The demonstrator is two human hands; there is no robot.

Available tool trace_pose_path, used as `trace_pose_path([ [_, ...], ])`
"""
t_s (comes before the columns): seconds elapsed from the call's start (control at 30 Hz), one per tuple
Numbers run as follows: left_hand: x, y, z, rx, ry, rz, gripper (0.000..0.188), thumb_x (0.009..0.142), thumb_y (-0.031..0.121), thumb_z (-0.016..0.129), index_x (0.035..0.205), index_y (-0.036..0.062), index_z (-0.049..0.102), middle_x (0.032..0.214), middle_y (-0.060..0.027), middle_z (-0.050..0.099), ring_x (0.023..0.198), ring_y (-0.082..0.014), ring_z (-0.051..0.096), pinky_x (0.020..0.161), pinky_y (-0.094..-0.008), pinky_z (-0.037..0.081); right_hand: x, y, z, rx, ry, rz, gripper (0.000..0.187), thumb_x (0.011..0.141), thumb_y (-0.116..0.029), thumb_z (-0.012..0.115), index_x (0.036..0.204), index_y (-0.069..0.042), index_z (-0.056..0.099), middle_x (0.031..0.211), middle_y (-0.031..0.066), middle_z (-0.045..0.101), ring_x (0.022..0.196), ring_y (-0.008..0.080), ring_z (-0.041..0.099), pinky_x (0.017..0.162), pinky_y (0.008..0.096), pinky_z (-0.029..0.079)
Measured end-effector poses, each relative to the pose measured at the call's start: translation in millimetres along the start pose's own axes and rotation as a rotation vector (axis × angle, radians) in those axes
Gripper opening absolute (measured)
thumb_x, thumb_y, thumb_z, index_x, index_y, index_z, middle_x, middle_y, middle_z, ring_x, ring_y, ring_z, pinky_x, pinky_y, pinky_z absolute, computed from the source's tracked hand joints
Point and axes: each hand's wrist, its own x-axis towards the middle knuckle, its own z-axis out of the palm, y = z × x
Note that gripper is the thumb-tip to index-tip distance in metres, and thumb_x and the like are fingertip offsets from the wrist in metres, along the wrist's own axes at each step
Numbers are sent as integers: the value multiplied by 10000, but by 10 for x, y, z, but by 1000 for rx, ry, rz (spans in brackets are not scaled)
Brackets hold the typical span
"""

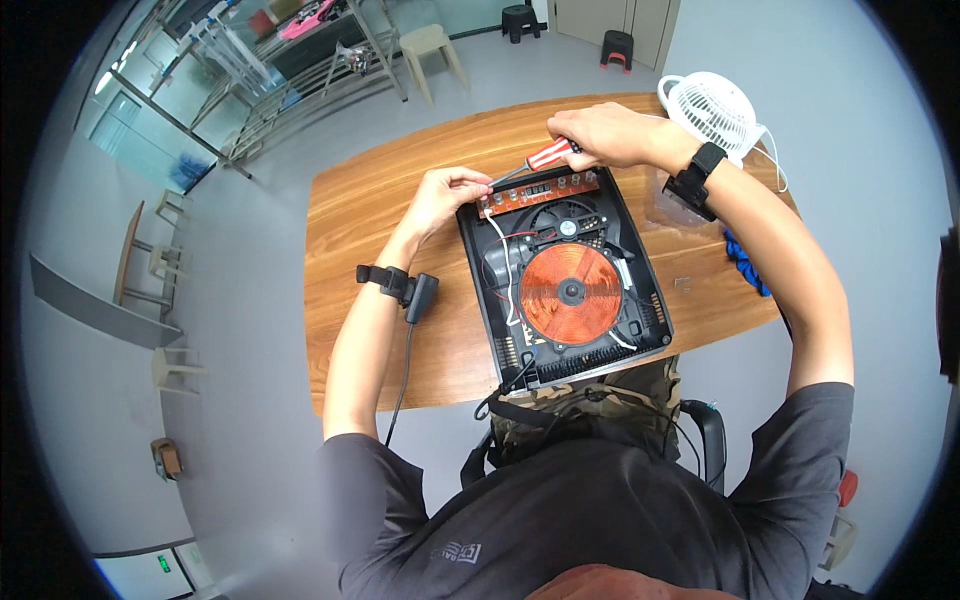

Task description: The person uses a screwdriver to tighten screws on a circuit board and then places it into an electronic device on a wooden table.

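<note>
Grey-floored workshop, plastic stools and metal racks at the back; wooden desk in the middle carries an opened induction cooker. Its black base sits near the person's edge of the desk, top cover off, copper coil and cooling fan exposed.

Hands:
- right hand is closed around the red-and-white handle of a screwdriver.
- left hand has fingertips pinched together at the far-left corner of the brown control board, right by the driver tip. Can't tell if it holds a screw or just steadies the shaft.

Orientation:
- Screwdriver's long axis runs diagonally, handle up-right and farther away, tip down-left onto the board end. Shallow angle to the board rather than square-on, as far as the fisheye lets me judge.
- Cooker's long axis runs away from the person, board end far, vented edge near, rotated slightly so the far end leans left.

Risks, my read:
- Slanted driver could cam out, gouge the board or jab the left fingertips sitting next to the tip.
- Loose white wire and red lead crossing beside the coil could snag or get pinched if the board shifts.
- A dropped screw could vanish under the fan or coil.

White desk fan and blue cloth sit on the right, well clear.
</note>
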Motion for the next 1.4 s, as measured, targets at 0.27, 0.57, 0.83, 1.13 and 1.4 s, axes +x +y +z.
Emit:
trace_pose_path([
  [0.27,-37,-73,-50,-102,-26,6,226,936,129,762,1114,-4,719,1034,-92,765,941,-125,698,819,-257,532,-1,-4,32,3,50,-22,293,910,-278,601,1038,-21,543,990,179,623,929,407,629,786,497,498],
  [0.57,-48,-14,-89,-80,-22,-34,222,990,192,706,1124,16,730,1024,-70,767,907,-85,689,779,-225,513,-7,-21,31,-40,182,-70,259,902,-253,607,1017,-29,545,952,159,626,897,391,632,756,489,494],
  [0.83,-10,-150,-108,-83,-21,-37,232,1009,192,677,1141,7,724,1032,-67,763,903,-84,686,783,-224,518,51,-34,25,17,142,-31,273,897,-260,614,1011,-20,553,946,182,637,915,412,626,776,487,495],
  [1.13,-5,-58,-125,-39,-75,5,227,983,153,711,1140,-10,696,1053,-101,755,1010,-146,701,913,-271,546,200,-64,-51,87,28,29,305,903,-279,648,1028,-6,597,963,203,670,923,404,642,800,477,504],
  [1.4,85,42,-106,95,-107,31,275,955,160,743,1174,-5,729,1084,-83,763,1018,-147,695,926,-303,530,454,-135,-134,8,-17,-7,329,902,-302,683,1032,-4,632,920,189,688,880,396,657,773,475,517],
])
